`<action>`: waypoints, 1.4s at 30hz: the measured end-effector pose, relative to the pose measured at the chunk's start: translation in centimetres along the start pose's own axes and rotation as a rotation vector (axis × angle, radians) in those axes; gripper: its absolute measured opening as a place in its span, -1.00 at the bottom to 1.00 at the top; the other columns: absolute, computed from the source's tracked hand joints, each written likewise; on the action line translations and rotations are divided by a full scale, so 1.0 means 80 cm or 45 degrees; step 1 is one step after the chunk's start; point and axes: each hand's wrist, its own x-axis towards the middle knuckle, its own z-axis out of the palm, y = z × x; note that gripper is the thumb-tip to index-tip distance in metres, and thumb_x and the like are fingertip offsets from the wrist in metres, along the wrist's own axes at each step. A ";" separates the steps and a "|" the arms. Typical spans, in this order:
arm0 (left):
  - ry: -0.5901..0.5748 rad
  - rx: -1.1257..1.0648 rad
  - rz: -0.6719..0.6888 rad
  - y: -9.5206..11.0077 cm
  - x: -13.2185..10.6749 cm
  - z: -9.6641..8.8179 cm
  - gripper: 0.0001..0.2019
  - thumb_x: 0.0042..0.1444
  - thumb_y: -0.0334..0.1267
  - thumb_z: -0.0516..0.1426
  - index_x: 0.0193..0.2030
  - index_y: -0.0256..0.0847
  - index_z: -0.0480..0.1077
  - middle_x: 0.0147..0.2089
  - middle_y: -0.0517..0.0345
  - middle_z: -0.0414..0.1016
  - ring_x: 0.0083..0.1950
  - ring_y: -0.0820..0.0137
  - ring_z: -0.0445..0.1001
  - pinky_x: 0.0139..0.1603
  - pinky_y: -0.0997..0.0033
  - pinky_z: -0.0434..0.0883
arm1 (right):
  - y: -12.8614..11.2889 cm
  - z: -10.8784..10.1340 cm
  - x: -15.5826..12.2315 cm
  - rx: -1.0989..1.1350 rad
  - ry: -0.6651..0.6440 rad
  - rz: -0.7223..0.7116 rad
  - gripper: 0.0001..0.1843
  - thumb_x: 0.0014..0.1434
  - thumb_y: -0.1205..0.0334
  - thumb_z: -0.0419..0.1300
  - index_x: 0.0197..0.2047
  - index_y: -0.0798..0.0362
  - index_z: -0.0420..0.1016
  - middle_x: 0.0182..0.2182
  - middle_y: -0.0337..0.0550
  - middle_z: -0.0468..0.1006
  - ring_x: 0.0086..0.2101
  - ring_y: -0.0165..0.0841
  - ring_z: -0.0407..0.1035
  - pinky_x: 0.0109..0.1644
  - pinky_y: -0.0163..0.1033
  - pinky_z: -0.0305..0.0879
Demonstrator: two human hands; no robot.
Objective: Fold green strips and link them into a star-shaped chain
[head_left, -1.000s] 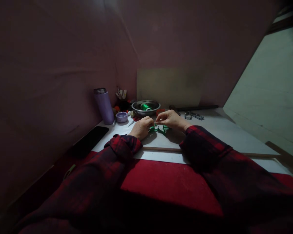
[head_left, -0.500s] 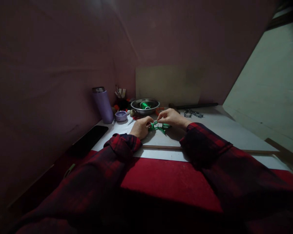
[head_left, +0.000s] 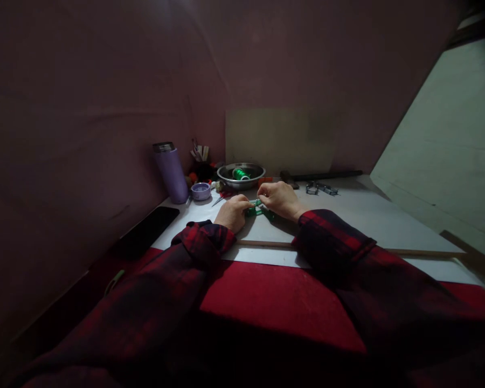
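Red-and-black plaid flannel sleeves (head_left: 194, 253)

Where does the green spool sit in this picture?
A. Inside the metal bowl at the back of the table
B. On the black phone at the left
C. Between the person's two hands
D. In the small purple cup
A: the green spool lies inside the metal bowl, behind the hands; the left hand and right hand hold a separate green ribbon piece.
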 end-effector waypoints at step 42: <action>0.099 0.121 -0.082 0.001 0.000 -0.007 -0.67 -0.03 -0.60 0.02 -0.41 -0.16 0.56 -0.27 0.10 0.47 -0.21 0.42 0.40 -0.20 0.46 0.38 | 0.012 -0.032 0.003 0.168 -0.517 -0.167 -0.60 -0.13 0.46 0.10 -0.27 -0.02 0.65 -0.57 -0.22 0.52 -0.51 -0.45 0.29 -0.40 -0.35 0.13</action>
